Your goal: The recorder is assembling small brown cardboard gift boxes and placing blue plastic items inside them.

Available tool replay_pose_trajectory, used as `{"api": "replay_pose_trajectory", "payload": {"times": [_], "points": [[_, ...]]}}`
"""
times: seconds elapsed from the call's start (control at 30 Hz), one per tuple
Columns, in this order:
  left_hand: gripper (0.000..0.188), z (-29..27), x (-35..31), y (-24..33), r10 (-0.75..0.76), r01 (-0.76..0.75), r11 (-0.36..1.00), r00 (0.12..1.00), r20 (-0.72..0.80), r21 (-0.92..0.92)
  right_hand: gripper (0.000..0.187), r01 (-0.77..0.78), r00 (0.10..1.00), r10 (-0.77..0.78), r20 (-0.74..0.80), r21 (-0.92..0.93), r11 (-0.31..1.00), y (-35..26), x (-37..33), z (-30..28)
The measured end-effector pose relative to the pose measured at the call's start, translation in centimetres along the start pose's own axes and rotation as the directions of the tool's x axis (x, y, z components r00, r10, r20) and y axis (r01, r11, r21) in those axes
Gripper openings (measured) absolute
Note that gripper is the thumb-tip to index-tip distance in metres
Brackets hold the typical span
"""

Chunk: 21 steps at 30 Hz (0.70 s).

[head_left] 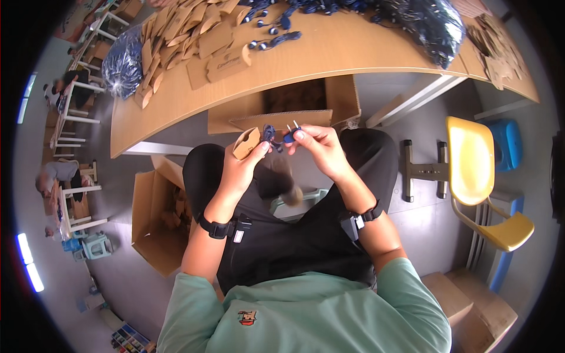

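Observation:
My left hand (240, 167) is closed around a small brown cardboard box (246, 144). Between its thumb and fingers, beside the box, it also has a bundled dark blue cable (269, 133). My right hand (321, 147) pinches a dark blue two-pin plug (291, 137), its two pale pins pointing up and away from me. Both hands are close together above my lap, just short of the table edge. Part of the cable hangs between them; whether it joins the plug is too small to tell.
The wooden table (294, 62) ahead carries flat cardboard pieces (182, 29), blue earphones (276, 40) and a plastic bag (424, 29). Under it is an open carton (344, 100). Another carton (147, 206) stands at left, a yellow chair (471, 159) at right. Other people are far left.

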<state>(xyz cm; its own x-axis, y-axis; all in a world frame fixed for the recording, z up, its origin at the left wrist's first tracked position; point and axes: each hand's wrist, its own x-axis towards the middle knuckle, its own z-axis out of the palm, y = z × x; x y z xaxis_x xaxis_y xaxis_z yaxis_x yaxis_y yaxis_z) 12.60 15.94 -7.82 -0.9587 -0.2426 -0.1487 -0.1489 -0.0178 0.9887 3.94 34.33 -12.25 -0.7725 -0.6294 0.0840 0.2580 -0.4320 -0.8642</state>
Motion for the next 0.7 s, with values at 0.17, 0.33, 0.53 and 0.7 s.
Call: {"api": "replay_pose_trajectory", "payload": {"times": [0.17, 0.33, 0.53, 0.7], "points": [[0.023, 3.2, 1.6, -0.2, -0.002, 0.008, 0.988, 0.999, 0.037, -0.154, 0.025, 0.005, 1.000, -0.005, 0.000, -0.183, 0.983, -1.4, -1.2, -1.8], [0.027, 4.5, 3.7, -2.7, -0.062, 0.100, 0.930, 0.991, 0.116, -0.355, 0.024, 0.002, 1.000, -0.011, -0.015, -0.496, 0.868, -1.8, -0.7, -3.6], [0.025, 3.5, 6.1, -5.1, -0.008, 0.014, 0.999, 0.985, 0.173, -0.034, 0.026, 0.141, 0.989, -0.124, 0.084, -0.799, 0.585, -1.5, 0.5, -4.8], [0.022, 3.0, 6.3, -5.3, 0.065, -0.078, 0.993, 0.986, 0.153, 0.084, 0.025, -0.012, 1.000, 0.024, 0.003, -0.801, 0.598, 0.0, 1.8, -4.9]]}}
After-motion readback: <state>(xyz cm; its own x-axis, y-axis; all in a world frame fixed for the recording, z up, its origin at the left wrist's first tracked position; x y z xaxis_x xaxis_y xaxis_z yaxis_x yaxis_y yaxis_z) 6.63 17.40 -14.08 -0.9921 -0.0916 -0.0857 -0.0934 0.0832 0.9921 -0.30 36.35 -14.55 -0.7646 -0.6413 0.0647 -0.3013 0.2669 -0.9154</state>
